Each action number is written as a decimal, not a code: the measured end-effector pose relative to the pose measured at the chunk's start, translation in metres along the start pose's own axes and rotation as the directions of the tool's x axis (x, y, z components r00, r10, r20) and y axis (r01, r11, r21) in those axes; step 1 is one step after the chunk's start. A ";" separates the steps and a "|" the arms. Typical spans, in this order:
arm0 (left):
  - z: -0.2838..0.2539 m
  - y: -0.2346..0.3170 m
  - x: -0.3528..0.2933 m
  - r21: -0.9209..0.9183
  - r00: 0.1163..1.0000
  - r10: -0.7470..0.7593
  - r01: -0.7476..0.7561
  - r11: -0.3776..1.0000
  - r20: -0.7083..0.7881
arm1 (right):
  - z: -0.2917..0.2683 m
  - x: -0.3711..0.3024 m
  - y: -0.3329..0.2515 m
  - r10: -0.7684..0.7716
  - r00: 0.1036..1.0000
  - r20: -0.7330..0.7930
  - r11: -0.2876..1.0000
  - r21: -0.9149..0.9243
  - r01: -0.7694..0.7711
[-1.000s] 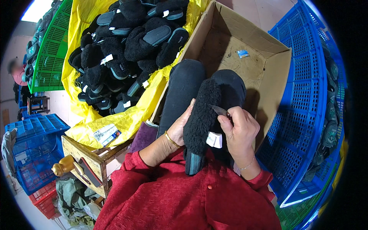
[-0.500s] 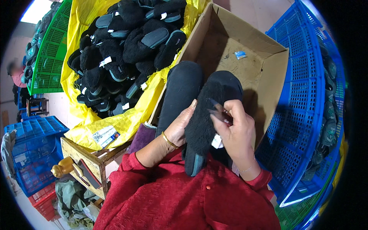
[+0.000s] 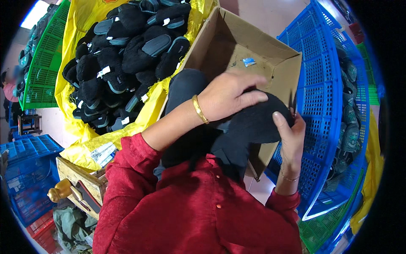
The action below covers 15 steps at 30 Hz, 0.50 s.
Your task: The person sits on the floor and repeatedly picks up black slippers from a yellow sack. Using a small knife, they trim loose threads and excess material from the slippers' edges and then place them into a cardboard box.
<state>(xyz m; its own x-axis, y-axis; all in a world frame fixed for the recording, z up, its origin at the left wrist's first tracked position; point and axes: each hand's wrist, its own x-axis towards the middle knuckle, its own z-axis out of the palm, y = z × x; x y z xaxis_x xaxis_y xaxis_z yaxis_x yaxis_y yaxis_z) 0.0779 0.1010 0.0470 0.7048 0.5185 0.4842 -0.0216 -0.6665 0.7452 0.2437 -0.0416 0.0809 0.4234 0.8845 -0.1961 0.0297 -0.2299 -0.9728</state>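
My left hand [image 3: 230, 95] reaches across to the right, its thumb stretched out and its fingers blurred by motion. It appears to hold nothing. Under its fingertips is a dark rounded shape [image 3: 263, 120]; I cannot tell whether this is my right knee or a black slipper lying on it. At its right edge is my right hand [image 3: 291, 137], with the thumb resting against the dark surface. Dark pointed blades of small scissors [image 3: 292, 100] stick up from behind the right hand, whose other fingers are mostly hidden.
A cardboard box [image 3: 292, 74] with a blue scrap [image 3: 248, 62] inside stands before my knees. To its left, a yellow sack [image 3: 69, 91] holds many black fuzzy slippers [image 3: 131, 59]. Blue crates [image 3: 315, 84] with more slippers line the right. A wooden stool [image 3: 76, 171] stands at left.
My left hand has let go of the fuzzy slipper and swung right. My right hand has moved right with the scissors. The slipper's white tag and grey sole are out of sight.
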 end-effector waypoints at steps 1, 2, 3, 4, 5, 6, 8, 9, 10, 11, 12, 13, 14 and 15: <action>-0.001 0.000 0.003 0.232 0.984 0.077 -0.038 0.972 -0.161 | -0.005 0.002 0.007 -0.034 0.992 -0.118 0.999 -0.044 0.029; -0.003 -0.001 0.001 0.337 0.962 0.084 0.009 0.941 -0.260 | -0.015 0.002 0.013 -0.108 0.974 -0.198 0.958 -0.283 0.049; 0.000 0.003 -0.009 -0.018 0.917 -0.269 0.276 0.961 -0.296 | -0.016 0.000 0.015 -0.147 0.960 -0.238 0.950 -0.303 0.070; 0.007 0.013 -0.022 -0.359 0.784 -0.587 0.499 0.789 -0.201 | -0.013 -0.003 0.017 -0.184 0.944 -0.272 0.943 -0.319 0.092; 0.010 0.021 -0.033 -0.323 0.778 -0.619 0.562 0.761 -0.105 | -0.008 -0.005 0.020 -0.129 0.954 -0.270 0.957 -0.284 0.049; 0.022 0.014 -0.050 -0.338 0.788 -0.614 0.570 0.749 -0.031 | -0.004 -0.006 0.033 -0.130 0.973 -0.192 0.968 -0.238 0.083; 0.042 0.012 -0.064 -0.370 0.674 -0.735 0.665 0.649 -0.079 | 0.018 -0.013 0.040 -0.194 0.972 -0.135 0.914 -0.386 0.129; 0.046 0.010 -0.070 -0.485 0.630 -0.774 0.660 0.575 -0.060 | 0.025 -0.017 0.042 -0.197 0.972 -0.126 0.897 -0.423 0.127; 0.049 0.010 -0.075 -0.590 0.586 -0.809 0.641 0.490 -0.035 | 0.027 -0.022 0.045 -0.198 0.973 -0.115 0.880 -0.459 0.125; 0.051 0.008 -0.078 -0.685 0.543 -0.840 0.610 0.398 -0.004 | 0.026 -0.024 0.052 -0.260 0.962 -0.080 0.794 -0.585 0.166; 0.049 0.007 -0.080 -0.691 0.525 -0.851 0.625 0.362 0.029 | 0.030 -0.026 0.049 -0.203 0.977 -0.067 0.813 -0.568 0.130; 0.047 0.007 -0.081 -0.699 0.508 -0.859 0.639 0.322 0.068 | 0.035 -0.030 0.045 -0.159 0.986 -0.051 0.860 -0.498 0.113; 0.044 0.006 -0.082 -0.704 0.490 -0.865 0.652 0.281 0.108 | 0.039 -0.033 0.042 -0.116 0.993 -0.032 0.901 -0.424 0.091; 0.042 0.007 -0.081 -0.753 0.487 -0.859 0.623 0.214 0.158 | 0.042 -0.035 0.043 -0.116 0.993 0.003 0.895 -0.434 0.105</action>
<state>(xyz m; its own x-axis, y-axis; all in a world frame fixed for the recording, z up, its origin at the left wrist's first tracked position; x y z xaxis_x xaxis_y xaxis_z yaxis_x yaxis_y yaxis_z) 0.0503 0.0317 -0.0067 0.4739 0.7400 -0.4773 -0.0993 0.5835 0.8060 0.1923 -0.0658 0.0410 0.4147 0.9062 -0.0827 0.4640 -0.2888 -0.8374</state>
